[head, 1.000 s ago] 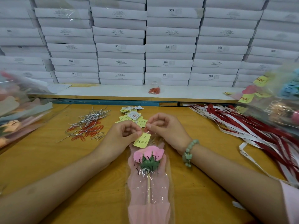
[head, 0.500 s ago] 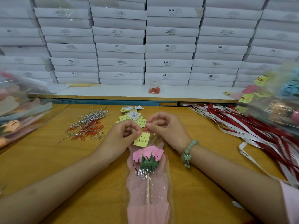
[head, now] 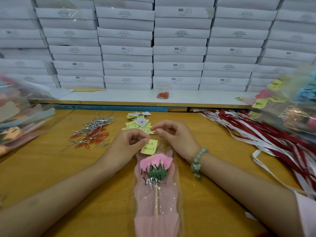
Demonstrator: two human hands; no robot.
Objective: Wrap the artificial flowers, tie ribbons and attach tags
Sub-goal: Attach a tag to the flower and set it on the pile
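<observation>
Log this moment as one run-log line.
step: tag attach | left hand: pinches yellow tag corner | right hand: pinch above tag, contents unclear | wrapped flower: flat on table

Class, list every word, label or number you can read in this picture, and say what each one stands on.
"SGS": on the white boxes stacked behind.
"LOVE YOU": on the clear sleeve round the pink flower.
On the yellow tag: handwritten characters, too unclear to read.
On the ribbons and in the boxes' small print: too small or blurred.
</observation>
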